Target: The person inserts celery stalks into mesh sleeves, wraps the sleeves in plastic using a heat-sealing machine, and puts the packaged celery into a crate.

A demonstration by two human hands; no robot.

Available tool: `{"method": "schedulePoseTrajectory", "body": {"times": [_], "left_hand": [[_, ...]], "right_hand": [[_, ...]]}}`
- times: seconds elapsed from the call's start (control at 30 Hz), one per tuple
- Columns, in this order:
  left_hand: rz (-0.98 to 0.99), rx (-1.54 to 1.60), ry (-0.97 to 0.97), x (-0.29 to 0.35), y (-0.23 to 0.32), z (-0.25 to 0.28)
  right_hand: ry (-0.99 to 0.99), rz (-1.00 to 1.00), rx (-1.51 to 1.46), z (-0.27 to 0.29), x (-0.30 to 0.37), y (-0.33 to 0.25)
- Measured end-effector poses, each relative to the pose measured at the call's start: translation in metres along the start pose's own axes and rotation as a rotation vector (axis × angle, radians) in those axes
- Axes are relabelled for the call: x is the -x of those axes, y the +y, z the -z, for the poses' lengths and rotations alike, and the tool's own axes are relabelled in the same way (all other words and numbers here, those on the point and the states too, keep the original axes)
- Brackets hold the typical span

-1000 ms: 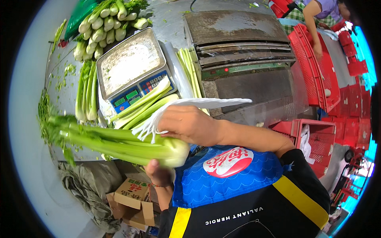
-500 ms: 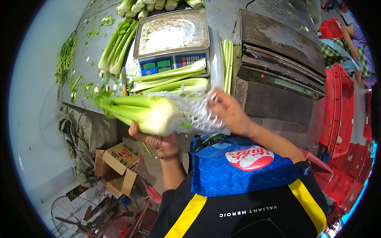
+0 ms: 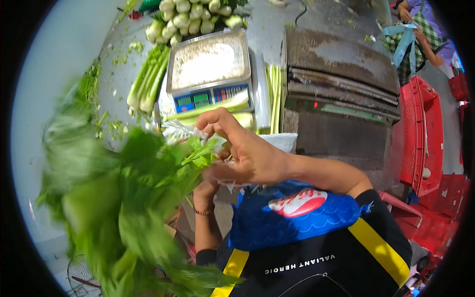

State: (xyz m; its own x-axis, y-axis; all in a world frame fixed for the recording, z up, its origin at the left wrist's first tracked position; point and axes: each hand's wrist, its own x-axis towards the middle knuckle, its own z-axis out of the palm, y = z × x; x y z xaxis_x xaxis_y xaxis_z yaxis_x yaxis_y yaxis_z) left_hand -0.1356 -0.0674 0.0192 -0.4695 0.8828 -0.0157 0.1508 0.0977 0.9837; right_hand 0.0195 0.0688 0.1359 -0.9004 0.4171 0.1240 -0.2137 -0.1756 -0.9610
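So the celery bunch (image 3: 133,198) is up in the air just in front of the person, off to the left side, leaves swung toward the camera and hanging down past the desk (image 3: 269,29) edge. It's pretty blurry and fills most of the lower left. The right hand (image 3: 242,153) has its fingers curled in, gripping some white netting (image 3: 177,129) right at the top of the leaves. The left hand (image 3: 210,182) is tucked underneath and mostly hidden, so can't tell if it's closed on anything, but there's a thin bracelet (image 3: 204,212) on that wrist

Just past the hands, loose celery stalks (image 3: 225,106) lie along the front of a blue scale (image 3: 210,62) with a metal pan. More celery (image 3: 148,81) sits left of it, and there's a heap of bunches (image 3: 185,20) behind, pale root ends showing. Right of the scale there's a strip of upright-looking stalks (image 3: 273,91), then a grubby metal machine (image 3: 341,54) with a red light on

Further right, a red crate (image 3: 408,138), and a co-worker (image 3: 420,42) in a green checked apron up in the corner
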Motion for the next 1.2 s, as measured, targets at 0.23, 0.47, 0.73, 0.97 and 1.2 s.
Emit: {"method": "schedulePoseTrajectory", "body": {"times": [0.23,0.47,0.73,0.97,1.2], "left_hand": [[-0.525,-0.811,0.111,-0.031,0.094,-0.020],[-0.667,-0.815,-0.220,-0.045,0.129,-0.014],[-0.159,-0.142,0.099,-0.037,0.086,-0.004],[-0.665,-0.192,0.109,-0.049,0.121,-0.067],[-0.568,0.033,-0.550,-0.015,0.108,-0.109]], "right_hand": [[0.084,0.104,0.160,0.028,0.001,0.014],[0.384,-0.039,-0.263,0.044,0.037,0.015],[0.530,0.144,-0.182,0.043,0.060,0.008],[0.346,0.146,0.592,0.048,0.069,0.088],[0.529,0.002,-0.143,0.077,0.110,0.099]]}}
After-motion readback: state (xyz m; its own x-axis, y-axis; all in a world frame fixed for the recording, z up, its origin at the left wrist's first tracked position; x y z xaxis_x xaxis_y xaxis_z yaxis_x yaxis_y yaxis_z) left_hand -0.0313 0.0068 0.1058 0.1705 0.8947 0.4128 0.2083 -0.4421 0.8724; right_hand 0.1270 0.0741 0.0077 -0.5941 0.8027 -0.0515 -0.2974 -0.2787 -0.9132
